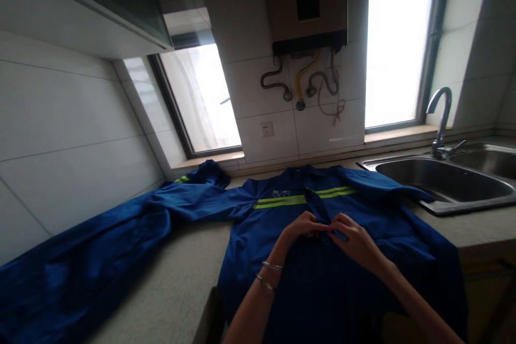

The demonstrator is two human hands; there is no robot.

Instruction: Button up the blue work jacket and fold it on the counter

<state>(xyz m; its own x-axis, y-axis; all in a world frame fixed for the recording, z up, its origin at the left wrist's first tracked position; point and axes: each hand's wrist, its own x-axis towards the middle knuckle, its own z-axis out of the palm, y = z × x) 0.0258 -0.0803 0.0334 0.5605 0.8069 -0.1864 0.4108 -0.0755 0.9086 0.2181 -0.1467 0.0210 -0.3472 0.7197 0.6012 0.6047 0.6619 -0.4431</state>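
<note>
A blue work jacket (258, 242) with yellow-green reflective stripes lies spread over the counter, its lower part hanging over the front edge. At the middle of its front opening my left hand (303, 227) pinches the jacket's edge, two bracelets on that wrist. My right hand (350, 234) meets it fingertip to fingertip, its fingers closed on the same front edge. Whatever small part lies between the fingertips is hidden. One jacket sleeve reaches left across the counter, and the other lies toward the sink.
Blue trousers or similar blue cloth (100, 242) run along the left counter. At right is a steel sink (437, 207) with a curved faucet (443, 118). A water heater (306, 5) with hoses hangs on the tiled wall. The stone counter (177, 274) has a front edge at a corner.
</note>
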